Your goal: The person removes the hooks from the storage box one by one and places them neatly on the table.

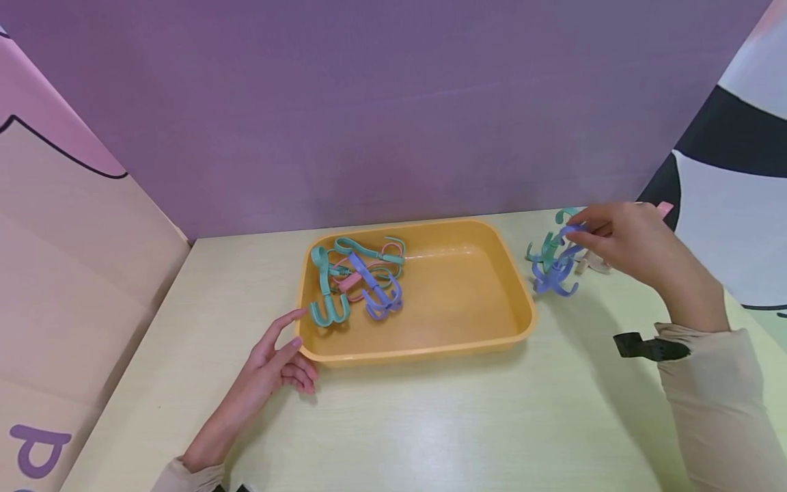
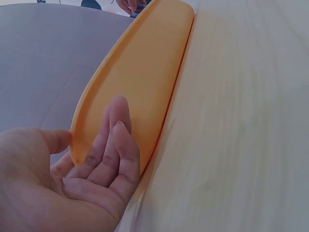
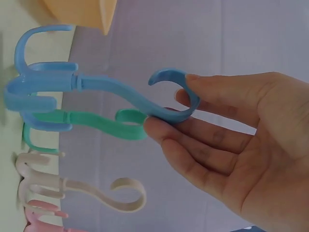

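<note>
My right hand [image 1: 633,239] pinches the curled top of a purple four-pronged hanging hook [image 1: 555,273] at the table's right. It looks blue in the right wrist view, its prongs down by the tabletop. A green hook [image 3: 96,123] and a white hook [image 3: 87,186] stand beside it, with part of a pink hook [image 3: 46,220] showing. My left hand [image 1: 270,372] touches the near left corner of a yellow tray [image 1: 424,352], thumb and index finger at the rim, the other fingers loosely bent. Inside the tray's left half lie a purple hook [image 1: 371,280] and several green and pink ones.
The tray stands on a pale wooden table [image 1: 430,424]. A purple panel [image 1: 393,116] rises behind the table. Printed panels flank it, beige and pink [image 1: 80,225] at left and black and white [image 1: 732,198] at right.
</note>
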A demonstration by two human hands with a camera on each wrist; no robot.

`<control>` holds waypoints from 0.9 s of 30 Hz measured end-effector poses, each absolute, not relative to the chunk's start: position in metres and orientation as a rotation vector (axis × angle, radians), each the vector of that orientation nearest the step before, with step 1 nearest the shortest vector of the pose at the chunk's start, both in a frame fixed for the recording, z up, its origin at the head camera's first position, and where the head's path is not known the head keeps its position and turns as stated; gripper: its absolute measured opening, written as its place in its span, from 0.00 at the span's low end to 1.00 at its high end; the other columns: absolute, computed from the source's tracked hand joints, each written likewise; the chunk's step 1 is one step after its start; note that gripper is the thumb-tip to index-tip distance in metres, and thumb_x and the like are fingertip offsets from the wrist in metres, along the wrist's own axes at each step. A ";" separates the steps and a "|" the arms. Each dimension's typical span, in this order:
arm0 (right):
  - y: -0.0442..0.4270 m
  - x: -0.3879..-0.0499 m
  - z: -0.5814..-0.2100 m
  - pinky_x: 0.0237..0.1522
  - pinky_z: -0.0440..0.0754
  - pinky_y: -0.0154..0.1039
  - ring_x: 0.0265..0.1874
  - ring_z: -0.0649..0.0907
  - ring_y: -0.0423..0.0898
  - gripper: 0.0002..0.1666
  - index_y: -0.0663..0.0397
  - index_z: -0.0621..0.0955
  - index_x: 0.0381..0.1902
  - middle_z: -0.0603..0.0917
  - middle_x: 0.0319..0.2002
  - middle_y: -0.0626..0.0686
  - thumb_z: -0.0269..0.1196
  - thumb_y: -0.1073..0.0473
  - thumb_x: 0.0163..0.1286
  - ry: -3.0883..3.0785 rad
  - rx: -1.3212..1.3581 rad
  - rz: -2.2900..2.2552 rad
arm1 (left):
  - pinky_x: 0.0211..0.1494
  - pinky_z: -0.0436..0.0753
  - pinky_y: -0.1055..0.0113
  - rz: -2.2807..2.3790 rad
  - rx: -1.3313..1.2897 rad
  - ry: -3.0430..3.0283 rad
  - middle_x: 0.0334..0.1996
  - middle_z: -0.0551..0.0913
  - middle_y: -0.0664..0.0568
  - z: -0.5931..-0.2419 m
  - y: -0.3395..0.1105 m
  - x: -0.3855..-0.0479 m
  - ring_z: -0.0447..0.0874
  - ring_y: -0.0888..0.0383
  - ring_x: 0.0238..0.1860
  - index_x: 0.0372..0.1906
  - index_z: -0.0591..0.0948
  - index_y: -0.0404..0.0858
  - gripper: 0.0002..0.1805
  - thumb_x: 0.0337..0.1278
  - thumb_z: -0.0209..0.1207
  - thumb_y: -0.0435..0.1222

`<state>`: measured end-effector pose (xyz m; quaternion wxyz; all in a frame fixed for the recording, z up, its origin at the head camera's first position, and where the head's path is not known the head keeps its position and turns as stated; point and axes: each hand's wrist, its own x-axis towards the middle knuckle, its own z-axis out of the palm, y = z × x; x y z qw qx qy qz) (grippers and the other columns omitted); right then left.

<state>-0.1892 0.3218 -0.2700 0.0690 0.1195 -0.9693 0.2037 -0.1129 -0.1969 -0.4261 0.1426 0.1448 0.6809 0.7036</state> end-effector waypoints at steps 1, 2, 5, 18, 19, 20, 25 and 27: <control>0.323 -0.190 -0.271 0.33 0.88 0.45 0.39 0.86 0.60 0.17 0.63 0.84 0.50 0.87 0.41 0.63 0.66 0.57 0.70 -2.928 0.356 0.602 | 0.33 0.86 0.60 2.030 0.413 1.964 0.29 0.86 0.41 -0.426 -0.197 -0.113 0.87 0.47 0.27 0.77 0.54 0.47 0.27 0.81 0.43 0.41; 0.324 -0.191 -0.272 0.34 0.88 0.47 0.39 0.85 0.60 0.17 0.63 0.84 0.51 0.87 0.40 0.63 0.66 0.57 0.70 -2.939 0.352 0.591 | 0.34 0.86 0.60 2.028 0.409 1.964 0.29 0.86 0.41 -0.426 -0.197 -0.113 0.87 0.47 0.27 0.77 0.54 0.47 0.27 0.81 0.43 0.41; 0.326 -0.194 -0.276 0.36 0.87 0.50 0.39 0.85 0.59 0.16 0.63 0.84 0.50 0.87 0.40 0.62 0.67 0.58 0.69 -2.976 0.356 0.563 | 0.34 0.85 0.60 2.026 0.399 1.966 0.28 0.86 0.41 -0.425 -0.196 -0.112 0.87 0.46 0.27 0.77 0.53 0.47 0.28 0.80 0.44 0.42; 0.330 -0.197 -0.277 0.38 0.87 0.54 0.39 0.85 0.60 0.15 0.64 0.84 0.49 0.87 0.39 0.62 0.67 0.60 0.69 -3.045 0.365 0.558 | 0.34 0.85 0.60 2.023 0.380 1.976 0.28 0.86 0.41 -0.427 -0.197 -0.111 0.87 0.46 0.27 0.78 0.52 0.47 0.29 0.80 0.44 0.43; 0.330 -0.197 -0.276 0.38 0.87 0.53 0.39 0.85 0.60 0.15 0.64 0.84 0.50 0.87 0.39 0.63 0.66 0.59 0.69 -3.052 0.361 0.555 | 0.34 0.85 0.60 2.022 0.371 1.977 0.28 0.86 0.41 -0.427 -0.197 -0.111 0.87 0.46 0.27 0.78 0.53 0.48 0.29 0.80 0.44 0.43; 0.331 -0.197 -0.275 0.38 0.87 0.54 0.40 0.85 0.61 0.16 0.64 0.83 0.50 0.87 0.40 0.63 0.66 0.59 0.69 -3.055 0.358 0.546 | 0.34 0.86 0.60 2.021 0.366 1.979 0.28 0.86 0.41 -0.427 -0.197 -0.111 0.87 0.46 0.27 0.78 0.53 0.48 0.29 0.80 0.44 0.43; 0.334 -0.192 -0.269 0.55 0.75 0.67 0.39 0.85 0.62 0.17 0.66 0.81 0.53 0.86 0.43 0.67 0.62 0.59 0.73 -3.044 0.318 0.549 | 0.34 0.85 0.60 2.018 0.359 1.990 0.29 0.86 0.40 -0.427 -0.196 -0.111 0.87 0.46 0.27 0.77 0.54 0.50 0.28 0.80 0.44 0.44; 0.335 -0.190 -0.267 0.60 0.68 0.70 0.38 0.85 0.62 0.17 0.66 0.81 0.53 0.85 0.44 0.68 0.62 0.59 0.73 -3.030 0.302 0.567 | 0.34 0.85 0.60 2.016 0.360 1.992 0.29 0.86 0.40 -0.427 -0.196 -0.112 0.87 0.45 0.27 0.77 0.54 0.51 0.28 0.80 0.44 0.44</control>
